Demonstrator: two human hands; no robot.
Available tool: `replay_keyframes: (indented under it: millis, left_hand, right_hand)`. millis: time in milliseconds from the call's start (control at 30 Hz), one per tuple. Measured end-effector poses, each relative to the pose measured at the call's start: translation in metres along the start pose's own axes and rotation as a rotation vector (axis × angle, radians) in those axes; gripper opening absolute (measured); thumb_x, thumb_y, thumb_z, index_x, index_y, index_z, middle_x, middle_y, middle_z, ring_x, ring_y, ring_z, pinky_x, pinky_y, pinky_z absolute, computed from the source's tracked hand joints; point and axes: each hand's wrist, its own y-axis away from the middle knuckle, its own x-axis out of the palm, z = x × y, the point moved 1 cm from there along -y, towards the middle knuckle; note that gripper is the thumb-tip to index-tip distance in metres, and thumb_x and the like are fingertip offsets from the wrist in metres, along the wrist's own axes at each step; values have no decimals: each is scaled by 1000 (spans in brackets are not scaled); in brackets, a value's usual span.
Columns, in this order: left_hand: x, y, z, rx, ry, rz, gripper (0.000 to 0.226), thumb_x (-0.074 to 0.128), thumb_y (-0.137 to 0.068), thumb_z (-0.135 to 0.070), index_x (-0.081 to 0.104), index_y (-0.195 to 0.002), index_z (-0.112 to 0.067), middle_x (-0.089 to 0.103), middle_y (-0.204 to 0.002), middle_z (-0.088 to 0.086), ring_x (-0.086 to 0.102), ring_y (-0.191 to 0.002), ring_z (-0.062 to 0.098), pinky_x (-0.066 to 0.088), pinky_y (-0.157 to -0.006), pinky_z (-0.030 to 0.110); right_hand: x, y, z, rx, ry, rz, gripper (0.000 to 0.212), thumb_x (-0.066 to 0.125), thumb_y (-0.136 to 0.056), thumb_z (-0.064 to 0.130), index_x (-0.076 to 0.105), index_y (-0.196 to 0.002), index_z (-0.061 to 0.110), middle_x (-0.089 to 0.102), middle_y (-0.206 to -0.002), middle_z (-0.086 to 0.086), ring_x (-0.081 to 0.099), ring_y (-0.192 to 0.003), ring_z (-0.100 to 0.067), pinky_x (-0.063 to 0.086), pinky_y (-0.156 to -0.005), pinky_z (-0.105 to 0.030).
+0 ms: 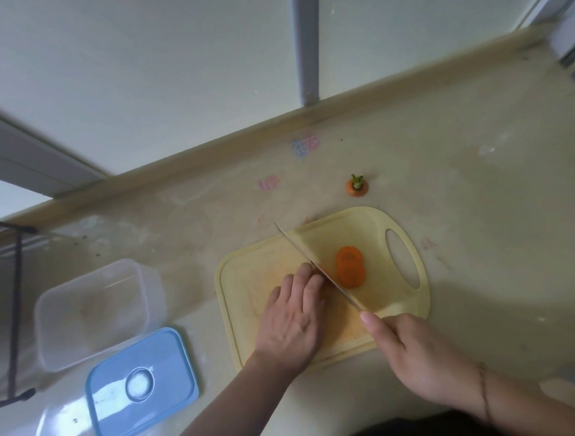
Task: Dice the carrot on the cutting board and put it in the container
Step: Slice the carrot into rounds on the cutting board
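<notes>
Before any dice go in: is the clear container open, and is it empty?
Open and empty. The container has no lid on; its blue lid lies flat on the counter beside it, and nothing orange shows inside.

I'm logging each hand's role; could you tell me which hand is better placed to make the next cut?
The right hand: it grips the knife, blade beside the left hand, which covers the carrot.

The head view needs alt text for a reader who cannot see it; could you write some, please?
The right hand cuts with a knife beside the left hand, which steadies a carrot on a yellow cutting board. Carrot slices lie right of the blade; a clear container and blue lid sit left.
</notes>
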Motion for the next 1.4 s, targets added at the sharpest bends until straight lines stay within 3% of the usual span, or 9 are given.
replay_keyframes:
  millis: [267,400,533,600,667,767,967,1200,1400]
  left_hand:
    - [-1,0,0,24,24,-18,32,39,-101,-17,41,-132,-9,42,-137,10,55,-105,28,50,-88,40]
    - [-1,1,-3,72,-1,-11,33,40,-100,-19,41,-132,-11,41,-138,9,55,-103,29,51,-85,42]
    - [-4,-1,0,9,25,-57,31,43,-101,-26,43,-131,-17,45,-134,4,55,-102,27,54,-80,41]
    - [-6,1,-3,30,-25,-103,29,48,-100,-27,47,-128,-18,49,-129,3,56,-95,27,54,-75,39]
    - [-7,5,-3,45,-42,-147,29,54,-99,-26,53,-127,-19,55,-126,2,59,-93,27,55,-73,38]
    - [-6,8,2,39,-16,-184,25,59,-98,-22,63,-123,-17,62,-123,3,62,-94,27,55,-75,40]
    - [-6,9,2,49,32,-199,23,60,-100,-23,64,-120,-13,62,-120,7,62,-95,30,54,-78,42]
    - [-5,9,5,54,75,-195,29,69,-95,-15,62,-123,-14,61,-125,5,61,-99,30,53,-84,41]
    - [-2,10,10,59,103,-215,24,65,-98,-18,70,-119,-6,67,-116,7,64,-97,28,54,-83,40]
  right_hand:
    - [3,-2,-2,-3,-37,19,64,17,-81,73,36,-54,18,36,-44,3,36,-43,-9,34,-54,-28]
    - [7,-14,8,-26,-1,-4,67,17,-86,68,42,-54,15,45,-51,1,43,-50,-12,34,-58,-33]
    - [8,-18,11,2,-7,-31,67,24,-91,68,44,-54,15,47,-51,0,46,-49,-15,37,-57,-34]
    - [3,-11,7,30,-60,-22,69,24,-88,71,42,-56,13,44,-46,0,41,-40,-14,37,-50,-31]
    - [-2,3,4,28,-92,-3,69,21,-79,77,40,-58,14,35,-42,2,31,-34,-11,29,-42,-24]
    - [-8,24,3,2,-109,6,67,23,-72,79,38,-60,15,28,-42,5,25,-37,-10,24,-45,-21]
    - [-10,44,3,3,-34,-4,70,22,-77,78,34,-62,11,32,-54,-2,28,-50,-12,29,-54,-26]
    - [-9,46,8,41,13,-21,65,23,-77,76,30,-59,14,30,-48,1,28,-49,-12,28,-50,-24]
    - [-2,32,14,36,6,-26,65,18,-75,76,34,-56,16,39,-43,4,34,-47,-13,32,-51,-22]
